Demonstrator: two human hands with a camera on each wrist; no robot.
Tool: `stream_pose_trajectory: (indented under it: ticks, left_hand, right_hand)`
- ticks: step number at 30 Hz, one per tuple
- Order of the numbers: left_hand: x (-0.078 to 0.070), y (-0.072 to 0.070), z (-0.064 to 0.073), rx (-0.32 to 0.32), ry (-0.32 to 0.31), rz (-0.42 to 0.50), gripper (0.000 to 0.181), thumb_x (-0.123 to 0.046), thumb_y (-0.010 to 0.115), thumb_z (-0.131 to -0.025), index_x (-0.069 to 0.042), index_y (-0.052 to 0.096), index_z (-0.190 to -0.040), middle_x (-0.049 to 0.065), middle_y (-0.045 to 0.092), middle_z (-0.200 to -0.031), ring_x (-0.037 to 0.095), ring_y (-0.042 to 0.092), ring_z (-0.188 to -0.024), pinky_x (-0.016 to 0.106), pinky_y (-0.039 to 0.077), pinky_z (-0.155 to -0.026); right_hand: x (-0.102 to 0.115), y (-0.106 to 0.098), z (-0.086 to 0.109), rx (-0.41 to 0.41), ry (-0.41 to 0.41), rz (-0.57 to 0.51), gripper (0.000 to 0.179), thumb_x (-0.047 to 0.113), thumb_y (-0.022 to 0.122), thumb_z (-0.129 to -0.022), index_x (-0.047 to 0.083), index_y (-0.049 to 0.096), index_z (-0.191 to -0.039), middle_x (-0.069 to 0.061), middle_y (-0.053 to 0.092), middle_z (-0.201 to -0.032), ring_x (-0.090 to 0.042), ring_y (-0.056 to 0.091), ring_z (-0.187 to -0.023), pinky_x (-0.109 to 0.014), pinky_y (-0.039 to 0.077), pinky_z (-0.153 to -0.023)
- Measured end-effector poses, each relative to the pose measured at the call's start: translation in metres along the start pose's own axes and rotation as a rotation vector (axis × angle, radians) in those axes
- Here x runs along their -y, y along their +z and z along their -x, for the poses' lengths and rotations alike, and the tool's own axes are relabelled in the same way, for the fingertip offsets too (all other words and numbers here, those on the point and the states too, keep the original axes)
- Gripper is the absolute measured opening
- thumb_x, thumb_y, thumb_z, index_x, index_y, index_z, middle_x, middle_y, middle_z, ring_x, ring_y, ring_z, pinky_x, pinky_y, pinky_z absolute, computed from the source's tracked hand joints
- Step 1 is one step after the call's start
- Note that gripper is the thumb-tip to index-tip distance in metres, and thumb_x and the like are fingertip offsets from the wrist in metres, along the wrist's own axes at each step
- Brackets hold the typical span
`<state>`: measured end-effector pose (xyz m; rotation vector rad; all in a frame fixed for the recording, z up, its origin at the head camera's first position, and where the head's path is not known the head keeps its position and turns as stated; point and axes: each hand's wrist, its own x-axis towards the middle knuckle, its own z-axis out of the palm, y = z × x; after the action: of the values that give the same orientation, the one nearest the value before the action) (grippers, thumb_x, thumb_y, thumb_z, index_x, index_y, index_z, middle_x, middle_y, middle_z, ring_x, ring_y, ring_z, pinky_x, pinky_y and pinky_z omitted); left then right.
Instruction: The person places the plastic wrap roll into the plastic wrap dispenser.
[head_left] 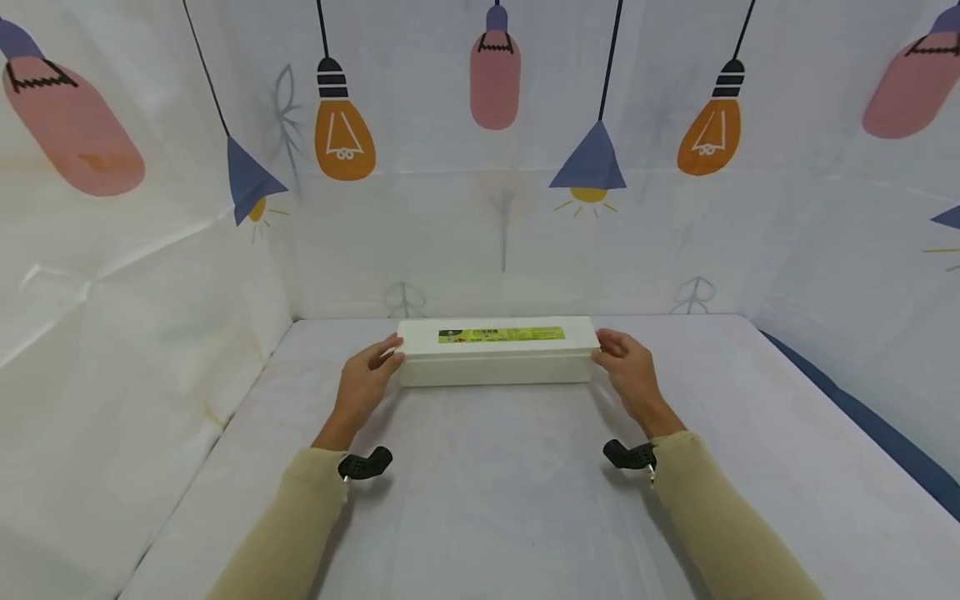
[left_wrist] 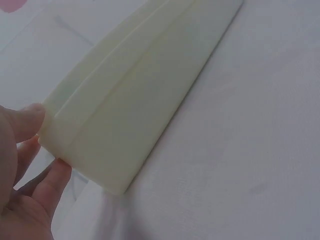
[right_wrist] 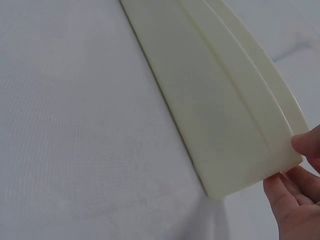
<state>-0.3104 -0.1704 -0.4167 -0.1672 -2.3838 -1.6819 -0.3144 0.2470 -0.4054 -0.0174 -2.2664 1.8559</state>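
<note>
A long white lidded box (head_left: 495, 372) lies crosswise near the back of the table, with a yellow-green printed label (head_left: 501, 335) along its top. My left hand (head_left: 363, 382) grips its left end; in the left wrist view, the thumb (left_wrist: 27, 122) is at the lid's corner and the fingers bend against the end below it. At the other end my right hand (head_left: 633, 377) holds the box the same way, its thumb (right_wrist: 307, 142) at the lid's corner. A lid line runs along the front side, and the lid sits on the box. The contents are hidden.
A white cloth covers the table (head_left: 495, 500). White sheeting (head_left: 435, 233) printed with lamps and bulbs hangs behind and at both sides. A dark blue strip (head_left: 862, 404) runs along the right edge. Black wrist cameras (head_left: 365, 463) stick out inward from both sleeves.
</note>
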Motion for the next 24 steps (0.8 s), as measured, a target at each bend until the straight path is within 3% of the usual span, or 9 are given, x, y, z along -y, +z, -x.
stream_pose_trajectory:
  ticks: [5, 13, 19, 24]
  left_hand:
    - [0.003, -0.002, 0.0, 0.009, 0.014, -0.011, 0.045, -0.028, 0.062, -0.101, -0.016, 0.057, -0.144, -0.007, 0.044, -0.153, 0.022, 0.046, -0.138, 0.04, 0.039, -0.111]
    - [0.004, -0.008, 0.004, 0.002, 0.028, -0.052, 0.044, -0.027, 0.062, -0.102, -0.018, 0.056, -0.145, -0.008, 0.044, -0.153, 0.022, 0.05, -0.135, 0.042, 0.041, -0.109]
    - [0.001, -0.007, 0.005, 0.02, 0.04, -0.104, 0.048, -0.031, 0.062, -0.101, -0.021, 0.053, -0.147, -0.006, 0.045, -0.153, 0.023, 0.053, -0.132, 0.044, 0.044, -0.105]
    - [-0.006, -0.008, 0.003, 0.03, 0.062, -0.185, 0.053, -0.038, 0.061, -0.101, -0.02, 0.05, -0.15, 0.002, 0.046, -0.153, 0.028, 0.052, -0.132, 0.051, 0.042, -0.106]
  right_hand:
    - [-0.004, -0.002, 0.001, 0.028, 0.01, 0.043, 0.048, 0.013, 0.063, -0.1, -0.004, 0.049, -0.142, -0.02, 0.052, -0.144, -0.029, 0.049, -0.133, -0.04, 0.043, -0.108]
    - [-0.007, -0.001, 0.002, 0.072, 0.015, 0.015, 0.051, 0.018, 0.066, -0.099, -0.007, 0.05, -0.141, -0.024, 0.055, -0.138, -0.03, 0.057, -0.122, -0.025, 0.052, -0.093]
    - [-0.007, -0.007, 0.002, 0.08, 0.041, 0.024, 0.052, 0.019, 0.065, -0.1, -0.007, 0.049, -0.142, -0.024, 0.054, -0.139, -0.032, 0.057, -0.123, -0.03, 0.052, -0.094]
    - [-0.005, -0.013, 0.004, 0.087, 0.035, 0.039, 0.051, 0.018, 0.062, -0.102, -0.008, 0.047, -0.142, -0.025, 0.051, -0.141, -0.036, 0.055, -0.126, -0.034, 0.052, -0.094]
